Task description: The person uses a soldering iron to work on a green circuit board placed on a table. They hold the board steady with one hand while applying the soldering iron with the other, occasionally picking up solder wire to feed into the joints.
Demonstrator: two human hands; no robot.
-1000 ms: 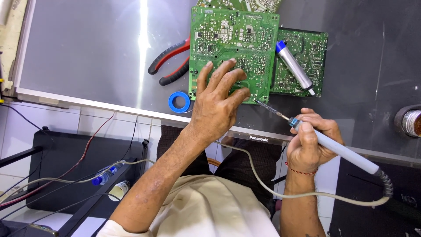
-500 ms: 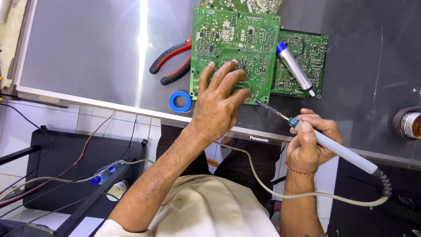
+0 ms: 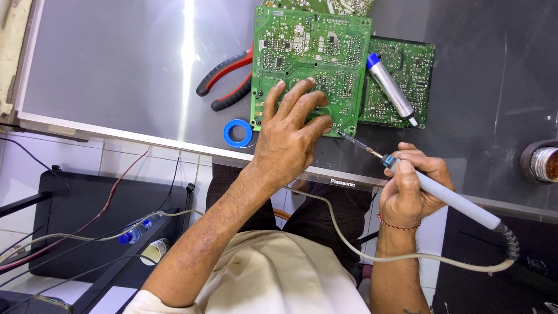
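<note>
My left hand (image 3: 290, 136) lies spread flat on the near edge of the large green circuit board (image 3: 311, 64), its grip apart, pressing the board to the counter (image 3: 116, 75). My right hand (image 3: 410, 186) has its grip clamped around the soldering iron (image 3: 433, 192). The iron's long axis runs up and leftward, its tip just beside the board's near right corner, close to my left fingertips. A desoldering pump (image 3: 389, 87) lies on a smaller board (image 3: 407, 64); red pliers (image 3: 226, 81) and a blue solder spool (image 3: 238, 132) sit left.
</note>
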